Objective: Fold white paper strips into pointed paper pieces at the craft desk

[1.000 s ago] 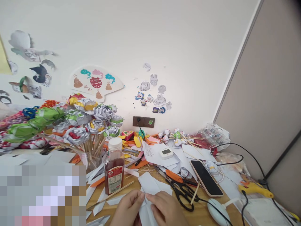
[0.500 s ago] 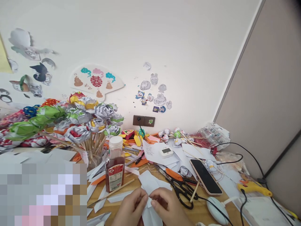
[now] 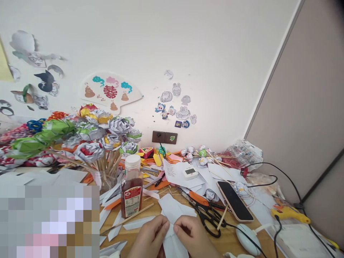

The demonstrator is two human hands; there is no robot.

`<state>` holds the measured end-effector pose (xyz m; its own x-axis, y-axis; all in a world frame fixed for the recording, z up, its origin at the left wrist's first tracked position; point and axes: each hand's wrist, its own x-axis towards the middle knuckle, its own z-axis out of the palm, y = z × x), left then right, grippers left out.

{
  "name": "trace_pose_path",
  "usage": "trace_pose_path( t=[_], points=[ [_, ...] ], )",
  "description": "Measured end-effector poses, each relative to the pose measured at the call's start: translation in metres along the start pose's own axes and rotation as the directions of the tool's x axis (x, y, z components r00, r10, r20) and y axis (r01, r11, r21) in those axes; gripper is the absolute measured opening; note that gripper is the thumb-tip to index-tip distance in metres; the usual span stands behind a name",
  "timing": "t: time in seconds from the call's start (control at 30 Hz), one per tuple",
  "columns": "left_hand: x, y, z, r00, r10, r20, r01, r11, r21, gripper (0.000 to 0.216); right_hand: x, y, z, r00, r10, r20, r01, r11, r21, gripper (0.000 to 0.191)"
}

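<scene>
Hands (image 3: 172, 236) unmoved on white paper (image 3: 172, 247)

A red double-happiness character, 囍, stands on the fan-shaped paper cutout (image 3: 111, 94) stuck to the wall, among small coloured cloud and heap drawings; nothing else there reads as text. The bottle (image 3: 131, 191) bears a red label with print too small to read; the printed sheet (image 3: 176, 172) and small digital display (image 3: 190, 173) are likewise illegible.

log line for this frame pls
left hand: pinching white paper | right hand: pinching same paper | nearby: scissors, sauce bottle, phone
</scene>
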<state>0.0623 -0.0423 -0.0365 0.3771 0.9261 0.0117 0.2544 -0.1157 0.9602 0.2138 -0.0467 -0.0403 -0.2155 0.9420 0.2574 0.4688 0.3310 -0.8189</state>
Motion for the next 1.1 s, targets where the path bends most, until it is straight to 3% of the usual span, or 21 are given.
trace_pose_path(
  t=[0.3,0.63,0.83,1.1],
  points=[
    [0.004,-0.006,0.002,0.998,-0.031,0.049,0.028,0.997,0.067,0.026,0.001,0.003,0.0,0.999,0.036,-0.022,-0.036,0.999,0.0,0.019],
    [0.004,-0.007,0.0,0.999,0.018,0.045,-0.021,0.998,0.061,0.026,0.001,0.007,0.001,0.999,0.045,0.0,-0.045,0.998,0.041,0.022],
    [0.001,0.005,-0.001,0.999,0.026,0.033,-0.03,0.994,0.104,0.025,-0.001,0.001,0.0,1.0,-0.009,-0.012,0.009,0.998,-0.06,0.02],
    [0.0,0.007,-0.003,0.998,0.06,0.019,-0.063,0.984,0.166,0.023,-0.001,0.0,0.001,0.998,-0.033,0.045,0.034,0.999,-0.019,0.021]
  ],
)
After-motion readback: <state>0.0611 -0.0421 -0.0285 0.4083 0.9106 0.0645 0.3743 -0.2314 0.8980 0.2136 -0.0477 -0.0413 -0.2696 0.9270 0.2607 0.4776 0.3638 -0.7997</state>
